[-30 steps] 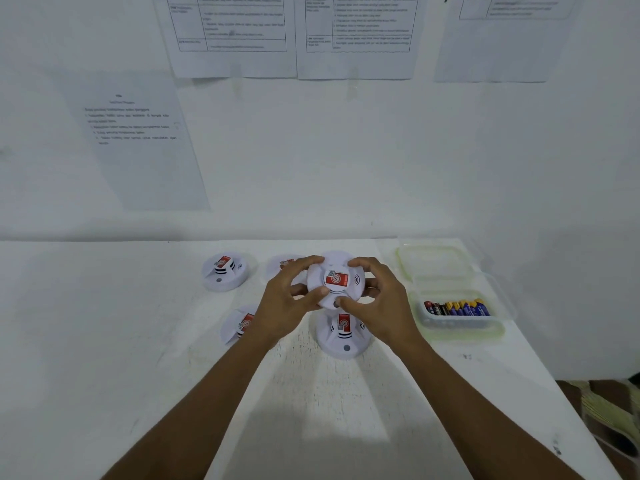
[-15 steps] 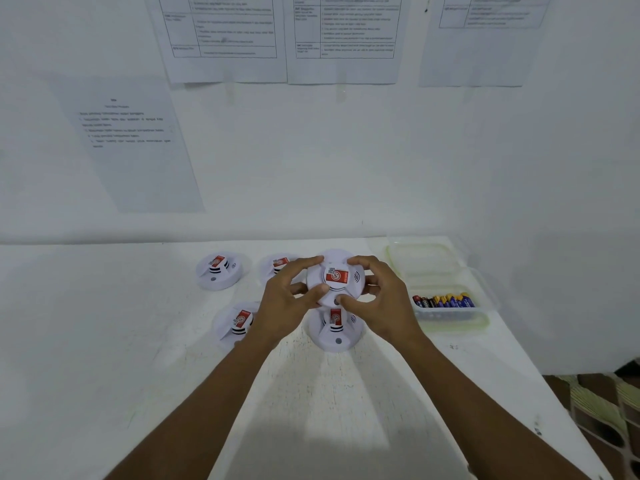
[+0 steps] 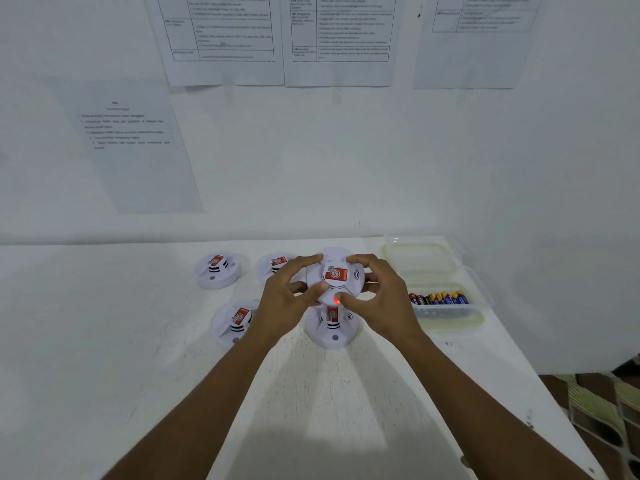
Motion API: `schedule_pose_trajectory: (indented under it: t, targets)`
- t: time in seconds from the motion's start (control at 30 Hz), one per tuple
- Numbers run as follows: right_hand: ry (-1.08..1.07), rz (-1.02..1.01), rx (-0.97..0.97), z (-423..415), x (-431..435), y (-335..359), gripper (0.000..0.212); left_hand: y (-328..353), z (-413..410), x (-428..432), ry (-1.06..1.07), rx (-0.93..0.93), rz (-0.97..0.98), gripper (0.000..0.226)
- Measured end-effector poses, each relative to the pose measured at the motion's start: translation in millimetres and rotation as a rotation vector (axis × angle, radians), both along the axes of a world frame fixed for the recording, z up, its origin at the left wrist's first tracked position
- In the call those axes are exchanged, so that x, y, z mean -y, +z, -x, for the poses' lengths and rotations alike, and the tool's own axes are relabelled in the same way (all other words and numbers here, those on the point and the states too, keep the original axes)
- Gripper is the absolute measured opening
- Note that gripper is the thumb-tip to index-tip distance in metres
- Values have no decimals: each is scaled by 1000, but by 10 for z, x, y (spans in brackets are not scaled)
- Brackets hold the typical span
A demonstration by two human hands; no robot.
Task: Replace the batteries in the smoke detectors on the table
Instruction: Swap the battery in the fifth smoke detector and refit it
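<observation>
Both hands hold one white round smoke detector (image 3: 335, 271) with a red label above the table, its face toward me. My left hand (image 3: 289, 299) grips its left rim. My right hand (image 3: 381, 299) grips the right rim, thumb at the lower edge, where a red light (image 3: 336, 301) glows. Four more white detectors lie on the table: one (image 3: 332, 329) right below the held one, one (image 3: 235, 320) front left, one (image 3: 217, 269) back left, one (image 3: 275, 265) partly hidden behind my left hand.
A clear plastic box (image 3: 446, 311) with several batteries (image 3: 440, 298) stands at the right, its lid (image 3: 420, 259) open behind it. The white table (image 3: 104, 341) meets a white wall with taped paper sheets (image 3: 225, 39). The table's right edge drops to a patterned floor (image 3: 606, 410).
The held detector has turned slightly in my hands and a red light now glows at its lower edge. The view has shifted a little; the hands stay in place.
</observation>
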State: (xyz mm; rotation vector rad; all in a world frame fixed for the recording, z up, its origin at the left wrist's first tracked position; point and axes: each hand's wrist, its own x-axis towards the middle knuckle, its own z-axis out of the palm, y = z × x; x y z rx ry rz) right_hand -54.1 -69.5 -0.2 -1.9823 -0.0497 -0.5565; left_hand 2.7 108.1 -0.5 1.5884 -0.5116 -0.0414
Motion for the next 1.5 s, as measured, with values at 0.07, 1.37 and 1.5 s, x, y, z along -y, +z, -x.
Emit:
schedule_pose_trajectory:
  t: [0.07, 1.37, 1.5]
  targets:
    - [0, -6, -3, 0, -5, -2, 56, 1, 5, -1, -3, -3, 2, 41]
    - [65, -140, -102, 47, 188, 0, 41, -55, 59, 22, -13, 2, -92, 49]
    - [63, -145, -104, 40, 198, -2, 42, -64, 45, 36, -9, -4, -100, 51]
